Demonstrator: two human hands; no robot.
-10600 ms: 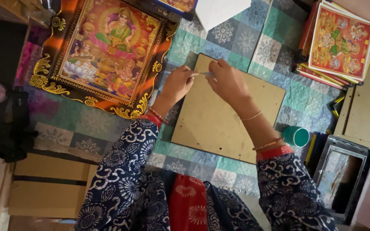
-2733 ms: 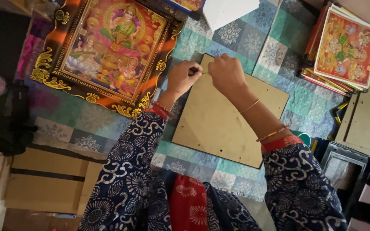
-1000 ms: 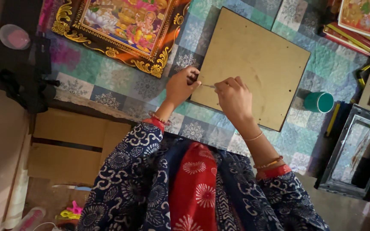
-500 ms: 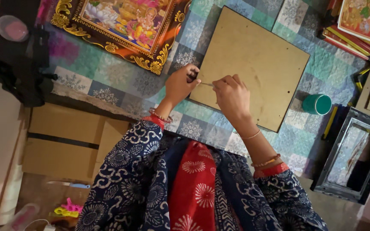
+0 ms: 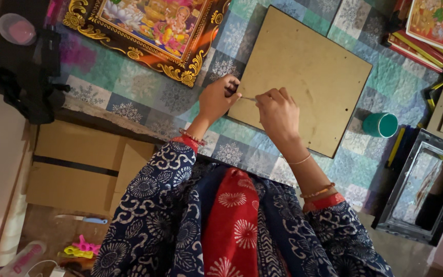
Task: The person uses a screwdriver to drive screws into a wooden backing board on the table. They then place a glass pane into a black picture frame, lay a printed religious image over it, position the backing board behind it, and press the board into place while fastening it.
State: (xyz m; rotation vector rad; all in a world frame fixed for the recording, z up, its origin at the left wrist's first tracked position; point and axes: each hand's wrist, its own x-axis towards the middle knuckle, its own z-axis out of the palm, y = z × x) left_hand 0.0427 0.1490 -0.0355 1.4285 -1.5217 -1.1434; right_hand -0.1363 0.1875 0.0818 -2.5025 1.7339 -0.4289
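view shifted slightly, both hands [image 5: 220, 97] [image 5: 278, 113] pinching thin pin [image 5: 248, 98], brown board [image 5: 303, 72] edge

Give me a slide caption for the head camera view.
Both hands pinch a thin strip at a brown board's edge.

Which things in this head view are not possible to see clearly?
- Thin piece between left hand and right hand: too small to identify.
- Near edge of brown board: hidden under both hands.
- Ornate framed picture: cut off by the top edge.
- Stacked prints: cut off at the corner.
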